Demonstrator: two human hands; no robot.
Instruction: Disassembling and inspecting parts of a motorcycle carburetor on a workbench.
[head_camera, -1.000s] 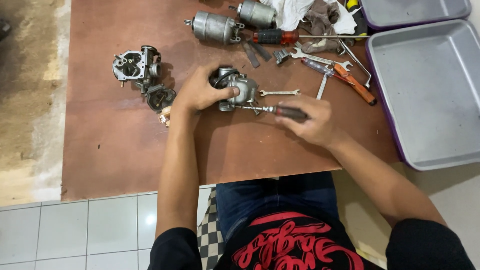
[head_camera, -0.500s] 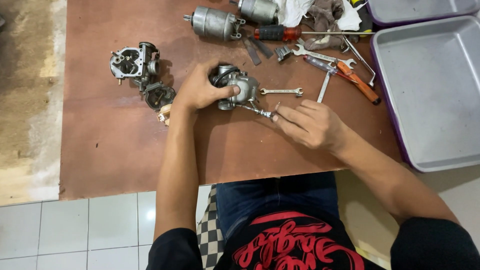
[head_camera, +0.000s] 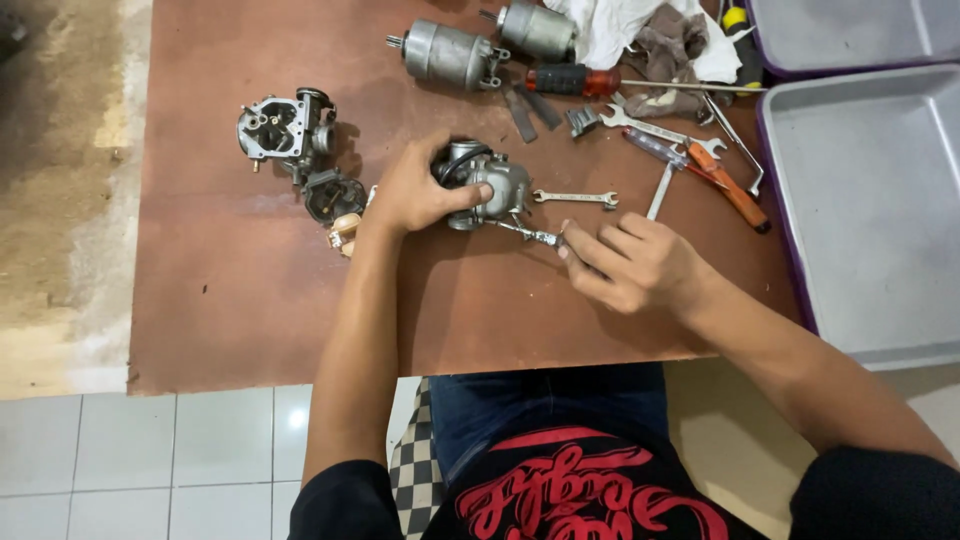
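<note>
Left hand (head_camera: 415, 195) stayed clamped on the carburetor (head_camera: 485, 182) mid-board. Right hand (head_camera: 630, 262), at 4 o'clock of it, had slid in since a second ago — fingers closed around a driver, its shaft (head_camera: 528, 235) now touching the carb body. Open wood at 7 o'clock; wrench (head_camera: 575, 198) crowded 3 o'clock — tray (head_camera: 860, 330) beyond.

A metal carburetor (head_camera: 487, 180) is gripped by the left hand (head_camera: 420, 195) on a brown board (head_camera: 250, 300); a thin metal tool (head_camera: 530, 235) is pinched by the right hand (head_camera: 635, 265).

No packages, labels, signs or screens in view (only bare metal parts, tools)
</note>
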